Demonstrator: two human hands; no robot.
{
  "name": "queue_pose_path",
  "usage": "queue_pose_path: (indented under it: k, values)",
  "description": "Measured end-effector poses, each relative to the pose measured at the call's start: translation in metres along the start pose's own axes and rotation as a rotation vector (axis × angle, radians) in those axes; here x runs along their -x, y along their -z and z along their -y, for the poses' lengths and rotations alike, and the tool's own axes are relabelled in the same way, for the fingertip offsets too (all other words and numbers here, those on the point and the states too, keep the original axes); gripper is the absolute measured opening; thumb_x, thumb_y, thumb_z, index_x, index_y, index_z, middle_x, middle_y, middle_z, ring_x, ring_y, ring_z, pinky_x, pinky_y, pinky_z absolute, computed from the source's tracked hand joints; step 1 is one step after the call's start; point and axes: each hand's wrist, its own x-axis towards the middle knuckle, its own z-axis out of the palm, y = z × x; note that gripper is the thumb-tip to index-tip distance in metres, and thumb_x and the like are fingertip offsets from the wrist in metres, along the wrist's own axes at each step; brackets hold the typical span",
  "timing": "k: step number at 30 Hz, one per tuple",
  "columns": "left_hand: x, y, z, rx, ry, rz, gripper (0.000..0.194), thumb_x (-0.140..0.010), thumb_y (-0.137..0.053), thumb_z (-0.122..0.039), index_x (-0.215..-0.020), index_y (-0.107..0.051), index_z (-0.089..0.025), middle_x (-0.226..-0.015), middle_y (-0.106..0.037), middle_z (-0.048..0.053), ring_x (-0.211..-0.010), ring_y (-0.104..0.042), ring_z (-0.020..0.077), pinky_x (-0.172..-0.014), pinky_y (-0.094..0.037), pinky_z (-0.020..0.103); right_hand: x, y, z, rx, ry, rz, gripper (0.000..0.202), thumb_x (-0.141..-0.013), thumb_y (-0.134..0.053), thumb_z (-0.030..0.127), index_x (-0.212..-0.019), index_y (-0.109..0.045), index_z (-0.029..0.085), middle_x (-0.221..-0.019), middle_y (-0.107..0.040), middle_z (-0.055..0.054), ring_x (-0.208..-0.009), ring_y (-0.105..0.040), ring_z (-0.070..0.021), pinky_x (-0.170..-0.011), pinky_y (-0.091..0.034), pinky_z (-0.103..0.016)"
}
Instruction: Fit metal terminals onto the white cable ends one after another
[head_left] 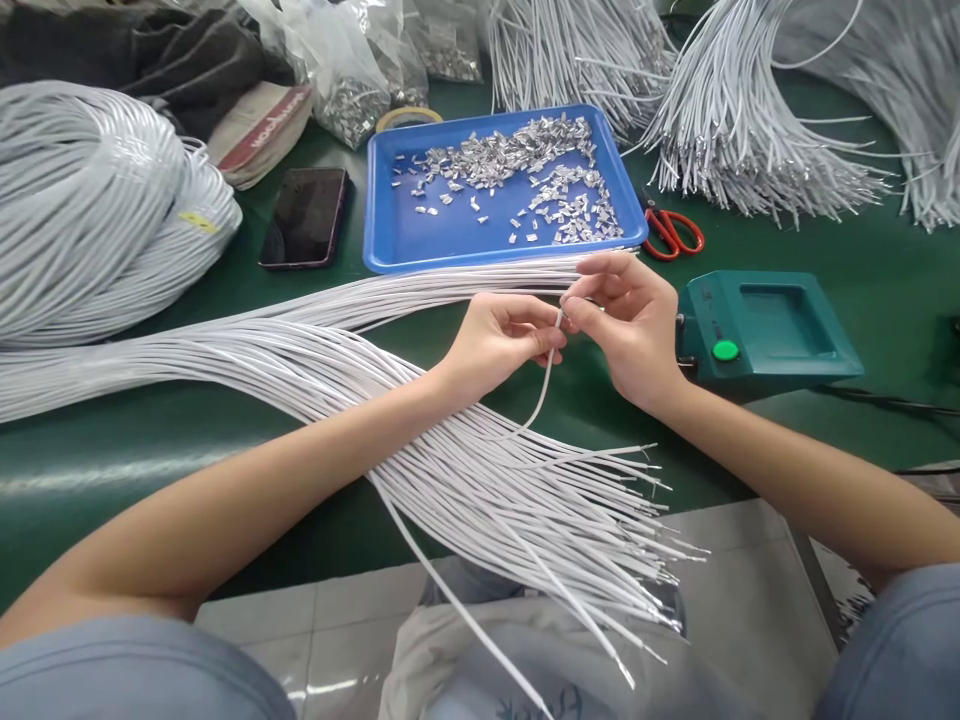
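Observation:
My left hand (501,345) pinches a single white wire (546,385) close to its end, just above the bench. Against the tip of that same wire, the thumb and forefinger of my right hand (626,325) are pressed together; whether a small metal piece sits between them is hidden. Under my left forearm a fanned bundle of white wires (450,450) spreads to the right, its stripped ends hanging past the bench edge. A second strand of white wires (352,295) runs behind my hands, along the front of a blue tray (427,255) holding many small metal terminals (510,155).
Right of my hands stands a green device (780,325) with a lit green button. Red-handled scissors (675,232) lie beside the tray, a phone (304,218) to its left. Coiled wire (97,210) fills the far left; more wire bundles (750,130) and bagged terminals (349,105) lie behind.

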Motion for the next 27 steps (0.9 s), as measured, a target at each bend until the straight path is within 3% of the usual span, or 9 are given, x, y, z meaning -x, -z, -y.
queue_pose_path:
  k: [13, 27]
  values:
    - [0.0007, 0.0019, 0.0015, 0.002, 0.029, 0.001, 0.028, -0.065, -0.085, -0.036, -0.078, -0.075, -0.013, -0.074, -0.072, 0.004, -0.059, -0.066, 0.0132, -0.057, -0.056, 0.024, 0.0010, 0.0012, -0.0001, 0.094, 0.046, 0.032, 0.014, -0.085, -0.054, 0.023, -0.098, -0.055, 0.025, -0.075, -0.054, 0.003, -0.069, -0.059, -0.0106, -0.061, -0.057, -0.027]
    - [0.0017, 0.0020, -0.0005, 0.015, 0.062, 0.001, 0.027, -0.068, -0.083, -0.032, -0.082, -0.073, -0.011, -0.068, -0.069, 0.003, -0.059, -0.067, 0.0144, -0.059, -0.057, 0.026, 0.0060, 0.0015, 0.0017, 0.105, 0.153, -0.002, 0.024, -0.088, -0.052, 0.023, -0.110, -0.059, 0.029, -0.110, -0.068, -0.003, -0.109, -0.064, -0.0214, -0.074, -0.062, -0.036]
